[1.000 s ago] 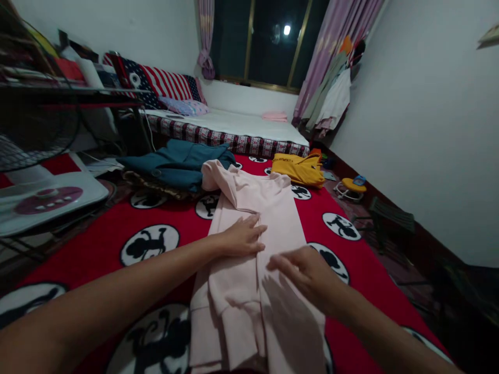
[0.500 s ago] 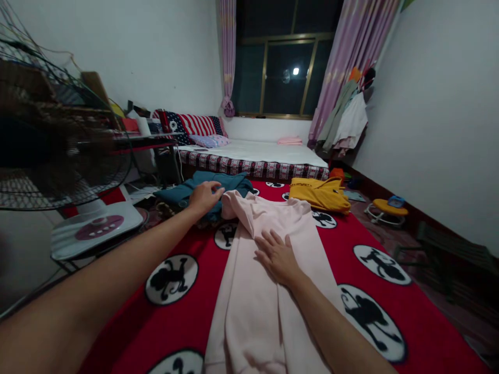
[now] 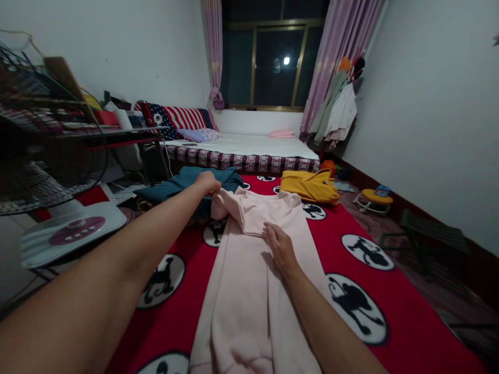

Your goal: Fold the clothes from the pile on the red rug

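A pale pink sweatshirt [image 3: 245,280] lies lengthwise on a red blanket [image 3: 343,317] with monkey prints, its sides folded in. At its far left corner my left hand [image 3: 207,183] is closed on the cloth, fingers partly hidden by the hand itself. My right hand [image 3: 279,248] rests over the middle of the sweatshirt, thumb and fingers pinching the edge of a folded-over flap. Just beyond the left hand sits a teal garment [image 3: 183,182], folded. To the far right of the sweatshirt lies a folded yellow garment [image 3: 307,186].
A fan [image 3: 50,150] on a white base stands at the left, close to my left arm. Behind it is a cluttered desk [image 3: 128,132]. A bed [image 3: 241,145] lies beyond the blanket. On the right are a yellow round stool [image 3: 376,196] and a dark folding stool [image 3: 432,231].
My left hand has closed on the sweatshirt's far left corner. The right hand has gone from lying flat to pinching the flap's edge. The view has shifted slightly right.
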{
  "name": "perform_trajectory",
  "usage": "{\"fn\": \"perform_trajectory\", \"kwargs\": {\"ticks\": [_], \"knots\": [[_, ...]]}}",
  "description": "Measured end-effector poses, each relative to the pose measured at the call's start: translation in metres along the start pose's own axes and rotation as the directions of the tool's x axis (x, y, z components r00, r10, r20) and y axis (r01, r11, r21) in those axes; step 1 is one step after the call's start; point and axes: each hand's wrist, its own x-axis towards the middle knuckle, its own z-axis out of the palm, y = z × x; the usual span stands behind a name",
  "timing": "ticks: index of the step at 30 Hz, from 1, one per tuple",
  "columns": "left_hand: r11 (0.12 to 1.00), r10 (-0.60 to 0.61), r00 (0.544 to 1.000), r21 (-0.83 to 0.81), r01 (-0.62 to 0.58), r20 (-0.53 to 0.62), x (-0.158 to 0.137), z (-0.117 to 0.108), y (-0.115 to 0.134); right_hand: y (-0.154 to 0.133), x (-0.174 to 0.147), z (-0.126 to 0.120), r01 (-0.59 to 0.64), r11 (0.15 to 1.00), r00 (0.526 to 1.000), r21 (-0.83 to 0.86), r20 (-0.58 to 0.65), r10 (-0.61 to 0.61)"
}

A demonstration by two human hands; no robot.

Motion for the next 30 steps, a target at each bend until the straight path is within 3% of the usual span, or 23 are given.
{"fn": "perform_trajectory", "kwargs": {"ticks": [4, 6, 8, 10, 11, 14, 16, 19, 22, 25, 27, 30], "knots": [[0.990, 0.092, 0.991, -0.101, -0.102, -0.096, 0.005, -0.004, 0.022, -0.004, 0.003, -0.004, -0.173, 0.910, 0.968, 0.377, -0.103, 0.227], [0.962, 0.160, 0.972, -0.193, -0.193, -0.171, -0.002, -0.002, 0.037, -0.006, 0.005, -0.011, -0.176, 0.813, 0.933, 0.556, -0.169, 0.318], [0.878, 0.302, 0.936, -0.329, -0.347, -0.182, -0.024, 0.003, 0.050, -0.008, 0.008, -0.026, -0.158, 0.708, 0.905, 0.689, -0.186, 0.383], [0.766, 0.478, 0.876, -0.458, -0.451, -0.064, -0.060, 0.009, 0.057, -0.010, 0.009, -0.046, -0.159, 0.630, 0.900, 0.760, -0.151, 0.409], [0.744, 0.528, 0.849, -0.496, -0.448, 0.025, -0.080, 0.011, 0.057, -0.012, 0.008, -0.058, -0.162, 0.604, 0.902, 0.781, -0.131, 0.411], [0.788, 0.552, 0.784, -0.486, -0.379, 0.283, -0.140, 0.019, 0.046, -0.017, 0.001, -0.087, -0.230, 0.556, 0.904, 0.799, -0.035, 0.426], [0.836, 0.504, 0.776, -0.442, -0.327, 0.379, -0.169, 0.022, 0.037, -0.021, -0.007, -0.098, -0.373, 0.592, 0.865, 0.714, 0.037, 0.501], [0.887, 0.425, 0.787, -0.377, -0.266, 0.447, -0.192, 0.021, 0.028, -0.029, -0.023, -0.100, -0.516, 0.763, 0.836, 0.390, 0.034, 0.548], [0.907, 0.398, 0.768, -0.338, -0.249, 0.502, -0.200, 0.016, 0.027, -0.037, -0.042, -0.094, -0.480, 0.874, 0.877, 0.079, 0.087, 0.473], [0.921, 0.383, 0.745, -0.292, -0.259, 0.547, -0.206, 0.015, 0.027, -0.043, -0.059, -0.085, -0.411, 0.911, 0.889, -0.037, 0.207, 0.409], [0.932, 0.354, 0.763, -0.273, -0.238, 0.541, -0.209, 0.020, 0.026, -0.045, -0.067, -0.078, -0.355, 0.934, 0.904, -0.051, 0.238, 0.356], [0.940, 0.296, 0.826, -0.301, -0.162, 0.479, -0.207, 0.032, 0.025, -0.045, -0.071, -0.068, -0.348, 0.937, 0.911, -0.032, 0.225, 0.346]]}}
